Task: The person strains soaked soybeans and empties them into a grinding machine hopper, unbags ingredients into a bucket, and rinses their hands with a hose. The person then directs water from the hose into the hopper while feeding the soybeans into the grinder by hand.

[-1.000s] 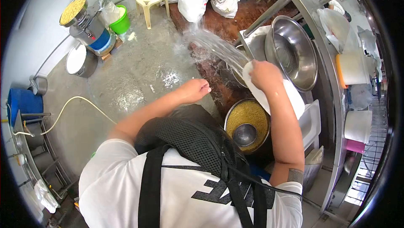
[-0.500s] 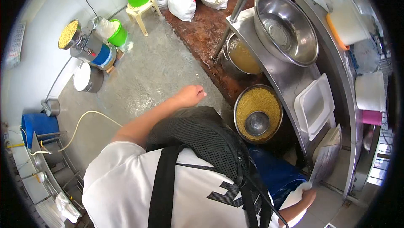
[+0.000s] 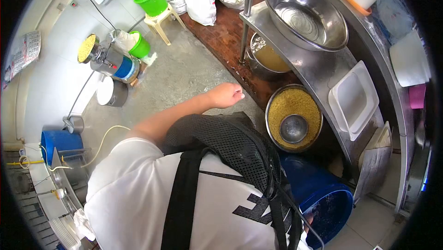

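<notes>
My left hand (image 3: 226,96) hangs above the floor with its fingers curled in, and nothing shows in it. Just to its right stands a wide metal basin (image 3: 269,123) full of yellow grain, with a small metal bowl (image 3: 294,128) resting on the grain. A blue barrel (image 3: 318,183) lies tilted by my right side, its mouth facing me. Only a sliver of my right arm (image 3: 308,217) shows at the barrel's mouth. The fingers of my right hand are hidden, and so is anything in them.
A pot of cloudy liquid (image 3: 272,59) stands under the metal shelf, which carries a large steel basin (image 3: 318,31) and a white tray (image 3: 354,100). Across the floor are a grinding machine (image 3: 113,62), a green bucket (image 3: 151,1) on a stool, white sacks (image 3: 200,1) and a hose (image 3: 105,137).
My right hand, which held something whitish beside the barrel, has gone mostly out of sight at its mouth. More of the barrel's opening shows. The view has shifted; my left hand stays curled.
</notes>
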`<state>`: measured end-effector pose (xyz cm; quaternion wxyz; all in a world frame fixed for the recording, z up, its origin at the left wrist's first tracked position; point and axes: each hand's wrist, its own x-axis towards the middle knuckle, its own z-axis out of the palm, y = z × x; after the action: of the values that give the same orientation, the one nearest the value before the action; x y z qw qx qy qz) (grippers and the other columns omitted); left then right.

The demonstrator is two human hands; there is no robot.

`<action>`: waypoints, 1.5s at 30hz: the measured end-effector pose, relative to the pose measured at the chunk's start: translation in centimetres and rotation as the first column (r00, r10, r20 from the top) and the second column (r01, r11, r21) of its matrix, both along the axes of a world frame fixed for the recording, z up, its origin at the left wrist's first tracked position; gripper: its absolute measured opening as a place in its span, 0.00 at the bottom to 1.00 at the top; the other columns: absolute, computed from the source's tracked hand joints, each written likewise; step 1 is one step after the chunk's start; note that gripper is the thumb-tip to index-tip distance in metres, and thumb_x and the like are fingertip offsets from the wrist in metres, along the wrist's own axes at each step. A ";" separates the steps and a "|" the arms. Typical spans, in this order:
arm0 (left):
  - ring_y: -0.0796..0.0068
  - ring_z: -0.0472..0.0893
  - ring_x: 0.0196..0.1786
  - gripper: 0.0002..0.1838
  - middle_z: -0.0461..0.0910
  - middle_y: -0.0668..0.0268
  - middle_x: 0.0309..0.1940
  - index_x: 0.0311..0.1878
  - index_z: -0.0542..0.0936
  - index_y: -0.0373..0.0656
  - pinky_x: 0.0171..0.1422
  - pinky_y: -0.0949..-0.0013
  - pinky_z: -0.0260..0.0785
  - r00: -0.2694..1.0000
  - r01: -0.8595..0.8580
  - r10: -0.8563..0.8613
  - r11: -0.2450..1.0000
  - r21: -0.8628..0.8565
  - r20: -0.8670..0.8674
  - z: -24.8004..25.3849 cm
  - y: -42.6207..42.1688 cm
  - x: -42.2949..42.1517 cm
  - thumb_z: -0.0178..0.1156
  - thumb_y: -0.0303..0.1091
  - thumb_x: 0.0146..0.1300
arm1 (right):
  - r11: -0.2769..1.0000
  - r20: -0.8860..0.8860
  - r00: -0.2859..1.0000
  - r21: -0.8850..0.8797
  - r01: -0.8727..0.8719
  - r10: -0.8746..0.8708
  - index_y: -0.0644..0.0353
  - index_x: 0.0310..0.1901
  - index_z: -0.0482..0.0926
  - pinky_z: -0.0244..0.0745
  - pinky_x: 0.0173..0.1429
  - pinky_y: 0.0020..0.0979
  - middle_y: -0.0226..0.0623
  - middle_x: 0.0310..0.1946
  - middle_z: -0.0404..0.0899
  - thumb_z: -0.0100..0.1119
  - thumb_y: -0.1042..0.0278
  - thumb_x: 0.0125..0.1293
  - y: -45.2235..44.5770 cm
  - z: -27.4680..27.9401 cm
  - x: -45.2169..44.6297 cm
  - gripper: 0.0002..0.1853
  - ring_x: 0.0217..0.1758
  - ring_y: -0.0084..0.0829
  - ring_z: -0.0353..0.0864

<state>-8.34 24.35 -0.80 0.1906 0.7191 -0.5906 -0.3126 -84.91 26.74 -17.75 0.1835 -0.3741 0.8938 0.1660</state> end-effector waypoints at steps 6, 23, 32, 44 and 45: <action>0.44 0.85 0.44 0.17 0.86 0.49 0.40 0.46 0.83 0.39 0.50 0.49 0.76 0.999 0.038 -0.039 0.999 0.010 0.020 -0.1 0.1 -0.8 0.60 0.45 0.74 | 0.976 0.141 0.980 -0.143 0.162 -0.142 0.74 0.53 0.80 0.85 0.47 0.50 0.56 0.46 0.87 0.61 0.47 0.69 0.9 -2.9 0.5 0.30 0.49 0.54 0.87; 0.48 0.86 0.45 0.15 0.87 0.49 0.41 0.47 0.83 0.38 0.50 0.52 0.77 0.987 0.143 -0.141 0.989 0.031 -0.080 -1.9 -3.5 -0.9 0.61 0.43 0.74 | 0.560 -0.414 0.902 -0.779 -0.283 -0.120 0.71 0.57 0.80 0.78 0.58 0.50 0.60 0.52 0.83 0.52 0.37 0.78 3.2 18.2 2.9 0.35 0.55 0.58 0.84; 0.45 0.85 0.44 0.18 0.85 0.47 0.39 0.49 0.83 0.38 0.51 0.50 0.76 0.993 0.082 -0.084 0.996 -0.026 -0.086 -3.5 -2.0 3.1 0.59 0.45 0.74 | 0.381 -0.300 0.854 -0.797 -0.469 0.424 0.62 0.72 0.74 0.75 0.70 0.42 0.53 0.67 0.79 0.54 0.52 0.82 -4.6 36.2 22.8 0.27 0.69 0.49 0.80; 0.48 0.84 0.41 0.17 0.85 0.50 0.38 0.46 0.83 0.38 0.47 0.51 0.75 0.966 -0.207 0.189 0.974 -0.087 -0.178 -4.0 2.4 11.2 0.59 0.45 0.74 | 0.575 0.283 0.545 -0.651 -0.495 0.789 0.68 0.68 0.75 0.84 0.41 0.43 0.62 0.47 0.86 0.57 0.49 0.76 -25.7 22.2 50.3 0.31 0.35 0.51 0.90; 0.45 0.85 0.42 0.17 0.86 0.49 0.38 0.44 0.83 0.38 0.48 0.49 0.75 0.950 -0.263 0.250 0.964 -0.043 -0.188 -4.0 3.1 11.8 0.59 0.45 0.74 | 0.626 0.305 0.578 -0.589 -0.510 0.757 0.68 0.67 0.75 0.84 0.42 0.43 0.63 0.47 0.86 0.57 0.50 0.76 -26.0 22.8 53.2 0.30 0.35 0.51 0.90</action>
<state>3.49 27.43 -4.79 0.3066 0.7516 -0.4824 -0.3293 -31.73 0.72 5.06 0.2571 -0.7379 0.6170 -0.0936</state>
